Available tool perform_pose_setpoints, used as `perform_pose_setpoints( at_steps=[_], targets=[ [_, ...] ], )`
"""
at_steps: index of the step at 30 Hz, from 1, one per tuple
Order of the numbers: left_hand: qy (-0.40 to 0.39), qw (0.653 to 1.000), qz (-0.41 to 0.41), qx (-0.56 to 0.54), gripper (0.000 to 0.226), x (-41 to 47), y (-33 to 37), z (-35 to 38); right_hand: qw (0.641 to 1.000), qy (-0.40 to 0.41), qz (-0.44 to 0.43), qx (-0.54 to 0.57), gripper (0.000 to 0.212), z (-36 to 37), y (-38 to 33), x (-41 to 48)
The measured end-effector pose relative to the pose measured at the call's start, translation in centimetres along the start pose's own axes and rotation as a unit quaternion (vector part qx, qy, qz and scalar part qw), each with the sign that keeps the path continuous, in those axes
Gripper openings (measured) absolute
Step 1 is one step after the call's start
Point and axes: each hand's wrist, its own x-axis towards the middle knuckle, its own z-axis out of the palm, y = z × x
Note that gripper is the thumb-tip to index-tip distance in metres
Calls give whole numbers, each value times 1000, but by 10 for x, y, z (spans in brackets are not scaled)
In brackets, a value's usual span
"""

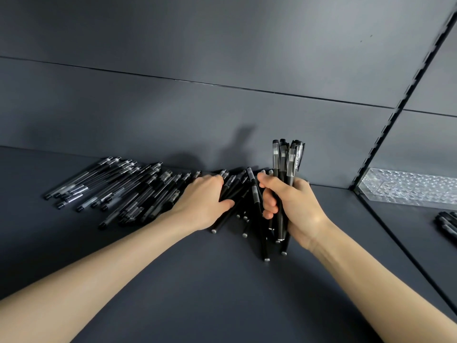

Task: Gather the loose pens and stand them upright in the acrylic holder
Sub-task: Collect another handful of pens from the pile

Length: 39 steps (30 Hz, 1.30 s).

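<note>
Several capped pens [286, 157] are standing nearly upright in the right hand [291, 206], caps uppermost, with the fingers wrapping fully round the barrels and the lower ends projecting below the palm. The left hand [205, 196] is reaching into the black pens [237, 194] lying just beside that bundle; its fingers are curling over them and the thumb is closing underneath, so it is grasping a few. Further left, a fan of clear-barrelled pens [118, 186] is lying flat on the dark shelf [197, 280], long axes running diagonally toward the back panel [173, 107].

Key relation: the acrylic holder [408, 185] is sitting to the right of the bundle, well apart from it, beyond the slotted upright [395, 107] in the adjoining bay. Its long axis is running left to right along the back. The right hand is the nearer one, and the bundle's axis is already matching the upright orientation needed for insertion, so a sideways transfer to the right is likely sufficient. The holder appears to be holding no pens at present.

More dark pens [447, 224] are lying at the right edge of the view, in front of the holder.

Markings: pale lettering is running along one barrel in the bundle, but it is not legible. No brand can be read.
</note>
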Motion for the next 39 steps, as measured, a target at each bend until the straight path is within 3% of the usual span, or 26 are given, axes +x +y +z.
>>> perform_pose_setpoints(
  at_steps=[6,14,18,22,28,32,35,37,39],
  targets=[
    [-24,993,9,115,24,11,7,2,1000,1,-1,-10,25,-2,1,1],
    [3,969,38,246,31,11,8,12,1000,5,-1,-11,24,-1,2,2],
    [9,965,50,256,28,11,8,11,1000,3,0,-13,23,0,1,1],
    [-19,980,55,190,11,12,2,1,1000,4,0,-13,23,0,0,1],
    [-20,998,-1,67,30,14,-13,-30,1000,1,5,-16,22,0,0,1],
    [-12,998,-21,-66,27,16,-30,-38,1000,2,1,-14,22,1,0,0],
    [46,971,12,-233,23,8,-15,-38,1000,9,-10,-6,19,3,0,0],
    [16,931,50,-361,21,-4,4,-36,999,17,-23,19,22,5,0,-1],
    [-39,909,95,-404,20,-16,20,-27,998,25,-40,36,18,6,-3,-1]
  ],
)
